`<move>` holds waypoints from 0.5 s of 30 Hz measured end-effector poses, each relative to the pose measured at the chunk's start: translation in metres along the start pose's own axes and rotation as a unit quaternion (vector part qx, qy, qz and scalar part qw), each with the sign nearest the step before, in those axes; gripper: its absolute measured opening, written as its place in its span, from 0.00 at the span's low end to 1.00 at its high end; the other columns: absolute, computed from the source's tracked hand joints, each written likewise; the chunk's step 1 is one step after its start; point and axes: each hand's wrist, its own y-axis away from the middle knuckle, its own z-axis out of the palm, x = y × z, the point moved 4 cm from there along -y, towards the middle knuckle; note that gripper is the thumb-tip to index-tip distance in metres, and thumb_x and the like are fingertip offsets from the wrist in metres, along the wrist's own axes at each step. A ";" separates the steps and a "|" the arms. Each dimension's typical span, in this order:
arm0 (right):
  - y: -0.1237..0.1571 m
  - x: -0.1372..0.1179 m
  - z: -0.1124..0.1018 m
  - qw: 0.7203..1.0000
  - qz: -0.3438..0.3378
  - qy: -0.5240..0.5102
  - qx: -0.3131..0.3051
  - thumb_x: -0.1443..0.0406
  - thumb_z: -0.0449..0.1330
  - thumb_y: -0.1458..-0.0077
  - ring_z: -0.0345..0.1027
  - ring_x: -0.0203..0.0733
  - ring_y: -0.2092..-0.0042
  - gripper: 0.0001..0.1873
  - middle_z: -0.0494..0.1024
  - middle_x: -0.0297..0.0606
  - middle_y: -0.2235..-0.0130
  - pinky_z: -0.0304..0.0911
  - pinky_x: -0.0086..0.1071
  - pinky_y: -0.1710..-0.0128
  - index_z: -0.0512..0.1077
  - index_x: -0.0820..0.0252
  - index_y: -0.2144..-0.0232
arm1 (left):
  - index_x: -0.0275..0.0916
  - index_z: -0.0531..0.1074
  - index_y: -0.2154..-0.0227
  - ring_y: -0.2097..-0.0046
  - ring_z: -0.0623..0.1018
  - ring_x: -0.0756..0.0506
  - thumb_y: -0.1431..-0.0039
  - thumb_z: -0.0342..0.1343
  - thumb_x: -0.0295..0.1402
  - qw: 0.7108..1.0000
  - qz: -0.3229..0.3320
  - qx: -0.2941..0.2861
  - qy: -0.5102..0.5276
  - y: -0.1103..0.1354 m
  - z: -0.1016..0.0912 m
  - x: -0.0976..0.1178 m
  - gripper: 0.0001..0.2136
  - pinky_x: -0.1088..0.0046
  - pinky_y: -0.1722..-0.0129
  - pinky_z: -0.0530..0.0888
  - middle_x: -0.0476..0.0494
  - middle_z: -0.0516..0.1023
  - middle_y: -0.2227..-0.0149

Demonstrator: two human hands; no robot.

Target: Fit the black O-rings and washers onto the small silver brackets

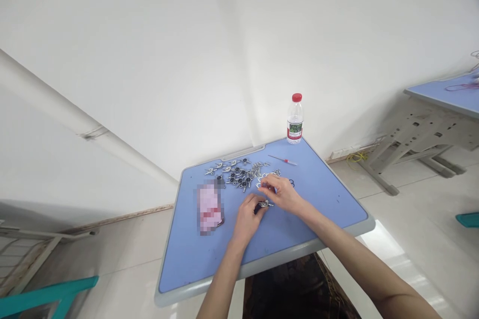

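On the blue desk (299,224), my left hand (248,215) is closed around a small silver metal part (264,204), low over the desktop. My right hand (279,192) is just above and to the right of it, thumb and fingertips pinched together; whatever they hold is too small to make out. Beyond my hands lies a loose pile of metal parts with black round pieces (239,177). Several silver pieces (256,167) lie beside that pile, and some flat ones are partly hidden behind my right hand.
A screwdriver (286,161) lies toward the back of the desk, near a clear bottle with a red cap (295,127). At the left is a blurred pink rectangular item (209,209). A white wall stands behind the desk. Another blue-topped desk (449,92) is at the right.
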 end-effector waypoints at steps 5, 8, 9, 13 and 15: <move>0.004 0.005 0.001 1.000 -0.010 -0.010 -0.002 0.64 0.56 0.38 0.65 0.38 0.68 0.04 0.72 0.35 0.70 0.62 0.29 0.68 0.70 0.57 0.64 | 0.40 0.73 0.62 0.60 0.74 0.45 0.42 0.56 0.27 1.000 0.000 -0.006 -0.002 0.000 0.000 -0.001 0.06 0.66 0.58 0.71 0.46 0.74 0.62; 0.004 0.002 0.000 0.999 -0.033 -0.005 -0.031 0.64 0.55 0.37 0.68 0.39 0.64 0.09 0.76 0.38 0.63 0.65 0.31 0.64 0.70 0.57 0.54 | 0.41 0.73 0.60 0.58 0.74 0.45 0.42 0.56 0.26 1.000 0.003 -0.011 0.001 0.000 0.001 -0.003 0.08 0.66 0.57 0.72 0.46 0.74 0.61; 0.004 -0.001 -0.001 0.998 -0.042 0.001 -0.046 0.65 0.53 0.36 0.69 0.40 0.63 0.11 0.76 0.40 0.61 0.65 0.32 0.62 0.69 0.56 0.52 | 0.42 0.73 0.59 0.57 0.74 0.44 0.41 0.56 0.25 1.000 0.004 -0.012 0.003 -0.001 0.001 -0.003 0.09 0.65 0.56 0.72 0.45 0.74 0.60; 0.001 -0.009 -0.007 0.995 -0.057 -0.017 -0.077 0.67 0.48 0.34 0.70 0.42 0.55 0.16 0.77 0.42 0.57 0.67 0.36 0.56 0.69 0.56 0.48 | 0.43 0.74 0.58 0.56 0.75 0.44 0.42 0.56 0.26 1.000 0.010 -0.012 0.011 -0.001 0.002 -0.004 0.10 0.65 0.55 0.72 0.45 0.74 0.59; 0.000 -0.008 -0.009 0.996 -0.047 -0.038 -0.065 0.67 0.49 0.34 0.71 0.42 0.55 0.15 0.78 0.40 0.58 0.67 0.36 0.54 0.70 0.55 0.50 | 0.43 0.75 0.59 0.56 0.75 0.44 0.41 0.56 0.26 1.000 0.012 -0.011 0.012 -0.001 0.002 -0.005 0.09 0.65 0.55 0.73 0.45 0.74 0.59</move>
